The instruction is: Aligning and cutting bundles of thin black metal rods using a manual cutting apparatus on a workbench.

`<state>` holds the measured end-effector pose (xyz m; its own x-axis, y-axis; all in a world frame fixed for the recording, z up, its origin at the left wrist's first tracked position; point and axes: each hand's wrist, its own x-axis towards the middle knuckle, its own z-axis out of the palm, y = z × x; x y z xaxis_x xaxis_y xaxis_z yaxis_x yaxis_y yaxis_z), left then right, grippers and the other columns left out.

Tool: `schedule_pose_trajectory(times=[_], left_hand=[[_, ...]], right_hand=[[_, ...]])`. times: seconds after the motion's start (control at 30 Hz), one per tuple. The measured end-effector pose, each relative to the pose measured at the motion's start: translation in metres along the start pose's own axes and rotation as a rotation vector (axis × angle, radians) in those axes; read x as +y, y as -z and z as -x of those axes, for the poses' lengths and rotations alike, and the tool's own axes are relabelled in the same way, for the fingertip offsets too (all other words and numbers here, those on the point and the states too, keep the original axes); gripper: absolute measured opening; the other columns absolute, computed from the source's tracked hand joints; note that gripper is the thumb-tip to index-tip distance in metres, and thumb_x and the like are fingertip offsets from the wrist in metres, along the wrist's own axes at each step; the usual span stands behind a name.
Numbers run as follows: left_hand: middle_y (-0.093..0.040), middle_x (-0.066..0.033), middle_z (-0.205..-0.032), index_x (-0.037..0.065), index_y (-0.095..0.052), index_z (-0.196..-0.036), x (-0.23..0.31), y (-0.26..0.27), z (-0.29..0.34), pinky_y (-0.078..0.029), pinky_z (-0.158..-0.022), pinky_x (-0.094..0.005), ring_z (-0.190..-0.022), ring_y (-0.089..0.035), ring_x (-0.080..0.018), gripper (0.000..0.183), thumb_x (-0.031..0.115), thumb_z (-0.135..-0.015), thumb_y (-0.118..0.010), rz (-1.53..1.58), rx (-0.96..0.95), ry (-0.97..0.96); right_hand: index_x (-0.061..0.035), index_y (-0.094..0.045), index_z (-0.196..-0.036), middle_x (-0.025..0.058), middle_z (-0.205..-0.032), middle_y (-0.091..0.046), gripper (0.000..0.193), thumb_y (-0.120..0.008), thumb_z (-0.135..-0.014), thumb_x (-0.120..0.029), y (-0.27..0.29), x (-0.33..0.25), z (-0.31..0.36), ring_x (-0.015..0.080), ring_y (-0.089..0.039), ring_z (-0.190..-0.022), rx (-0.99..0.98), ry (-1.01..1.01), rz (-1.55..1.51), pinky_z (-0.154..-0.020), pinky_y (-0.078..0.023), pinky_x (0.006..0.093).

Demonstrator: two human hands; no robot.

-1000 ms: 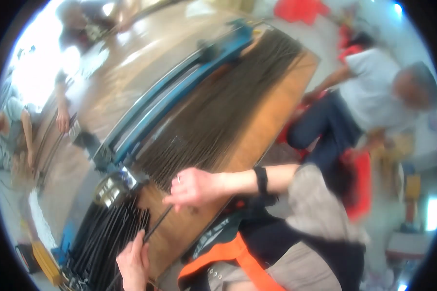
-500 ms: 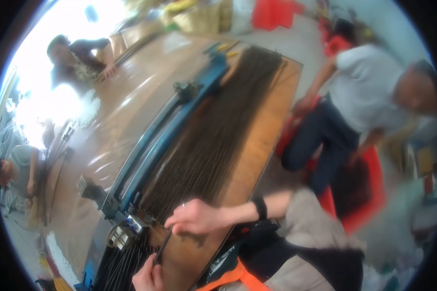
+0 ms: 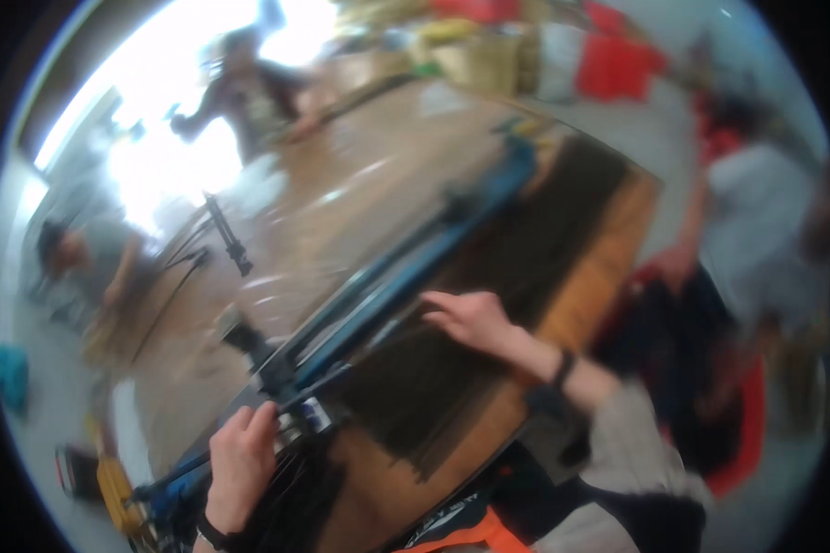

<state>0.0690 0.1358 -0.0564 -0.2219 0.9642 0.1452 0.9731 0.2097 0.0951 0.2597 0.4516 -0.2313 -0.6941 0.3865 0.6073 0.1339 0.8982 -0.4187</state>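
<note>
My left hand [image 3: 243, 453] is closed at the near end of a blue metal fixture [image 3: 378, 318]. A thin dark rod [image 3: 315, 389] runs from its fingers toward the upper right, across the clamp end [image 3: 309, 417] of the fixture. My right hand [image 3: 470, 318] hovers over a wide layer of long dark rods [image 3: 415, 387] on the table, its index finger stretched out and nothing visible in it. More thin dark rods [image 3: 290, 493] lie beside my left wrist. Motion blur hides the fine detail.
The brown table [image 3: 360, 470] has a sheet with glossy highlights over its far left part. Two people [image 3: 249, 101] are at the far left side; another person [image 3: 756, 221] sits at the right by a red container [image 3: 752, 415]. Sacks [image 3: 498, 60] stand at the back.
The view has turned, shifting the scene rightward. My hands have moved apart: the right has left the rod and reached over the layer, while the left has come up to the clamp end.
</note>
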Motion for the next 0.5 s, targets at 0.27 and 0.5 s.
schedule_pose_trajectory(times=[0.27,0.5], left_hand=[[-0.055,-0.0156,-0.084,0.003,-0.059,-0.120,-0.008,-0.015,-0.062,-0.048,-0.066,-0.0439,-0.078,-0.058,-0.0342,0.035,0.002,-0.085,-0.061,-0.160,0.024,-0.093],[-0.053,-0.0144,-0.079,0.004,-0.061,-0.119,-0.014,-0.013,-0.044,-0.047,-0.064,-0.0437,-0.074,-0.057,-0.0330,0.036,0.001,-0.083,-0.062,-0.137,0.069,-0.038]], right_hand=[[-0.0141,-0.057,-0.134,0.0085,-0.085,-0.066,0.051,-0.071,-0.088,-0.032,-0.008,0.057,-0.032,0.0247,-0.066,-0.072,0.143,-0.074,0.039,-0.062,-0.054,0.0358],[-0.0116,-0.061,-0.129,0.0052,-0.071,-0.058,0.046,-0.070,-0.088,-0.030,-0.024,0.016,-0.040,0.0237,-0.059,-0.061,0.122,0.004,0.011,-0.057,-0.051,0.0354]])
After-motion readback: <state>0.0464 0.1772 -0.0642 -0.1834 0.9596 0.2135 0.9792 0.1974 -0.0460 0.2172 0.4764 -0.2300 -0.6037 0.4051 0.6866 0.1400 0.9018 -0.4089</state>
